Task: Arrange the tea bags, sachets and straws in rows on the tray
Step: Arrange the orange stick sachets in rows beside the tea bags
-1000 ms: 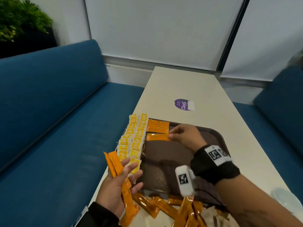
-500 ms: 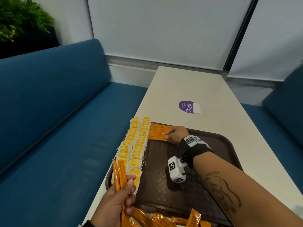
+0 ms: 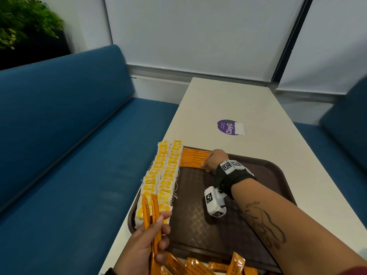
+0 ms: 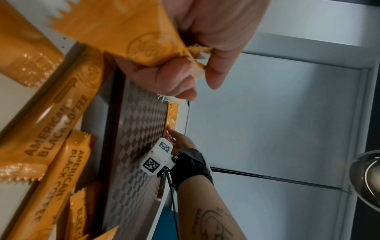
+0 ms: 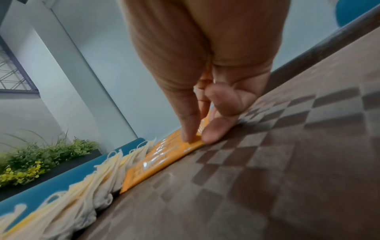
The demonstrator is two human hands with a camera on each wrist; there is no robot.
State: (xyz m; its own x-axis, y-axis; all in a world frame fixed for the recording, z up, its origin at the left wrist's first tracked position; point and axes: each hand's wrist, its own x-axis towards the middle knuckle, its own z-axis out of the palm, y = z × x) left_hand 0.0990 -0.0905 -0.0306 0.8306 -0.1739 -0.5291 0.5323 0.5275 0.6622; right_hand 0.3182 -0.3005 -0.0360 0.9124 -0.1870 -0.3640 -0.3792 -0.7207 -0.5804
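Note:
A brown tray (image 3: 218,235) lies on the white table (image 3: 238,100). Tea bags (image 3: 164,175) run in two rows along its left edge. Several orange coffee sachets (image 3: 193,158) lie side by side at the far left corner. My right hand (image 3: 204,165) is at their right end; in the right wrist view its index finger and thumb (image 5: 198,140) pinch the end of the nearest sachet (image 5: 160,157), which lies flat on the tray (image 5: 267,162). My left hand (image 3: 156,231) grips two orange sachets (image 3: 155,211) upright over the tray's near left corner.
Loose orange sachets (image 3: 198,264) lie on the table in front of the tray's near rim. A purple sticker (image 3: 230,128) sits on the table beyond the tray. Blue benches (image 3: 69,155) flank the table on both sides.
My right hand carried one sachet toward the far end and laid it against the row there. My left hand keeps its two sachets, now held more upright.

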